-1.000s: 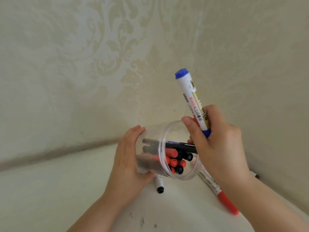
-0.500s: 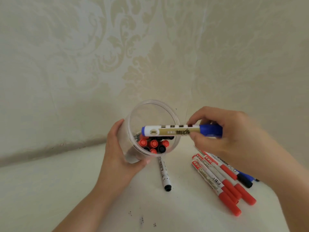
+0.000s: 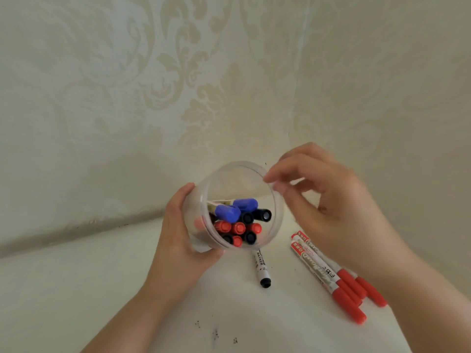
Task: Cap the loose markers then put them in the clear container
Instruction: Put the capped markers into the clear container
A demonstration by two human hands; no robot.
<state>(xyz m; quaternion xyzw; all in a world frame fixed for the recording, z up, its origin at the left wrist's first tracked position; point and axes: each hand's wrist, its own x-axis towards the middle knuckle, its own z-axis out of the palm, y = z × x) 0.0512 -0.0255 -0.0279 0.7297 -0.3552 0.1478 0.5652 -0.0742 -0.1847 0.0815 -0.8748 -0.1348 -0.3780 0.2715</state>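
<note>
Markers: capped blue, red and black ones sit in the clear container (image 3: 276,200), tilted in the left hand (image 3: 182,240). Right hand (image 3: 328,200) empty, grip loose, by the rim. Red markers (image 3: 339,278) and one black marker (image 3: 262,270) lie on the white, ink-specked worktop (image 3: 76,289); patterned cream wallpaper (image 3: 178,72) behind.

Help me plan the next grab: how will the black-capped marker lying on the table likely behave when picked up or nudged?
The black-capped marker looks like a round, smooth barrel, so a sideways nudge will probably roll it. It appears rigid and slim, likely light and easy to pinch. It lies apart from the red markers, so the right hand, now empty, should reach it cleanly.
</note>
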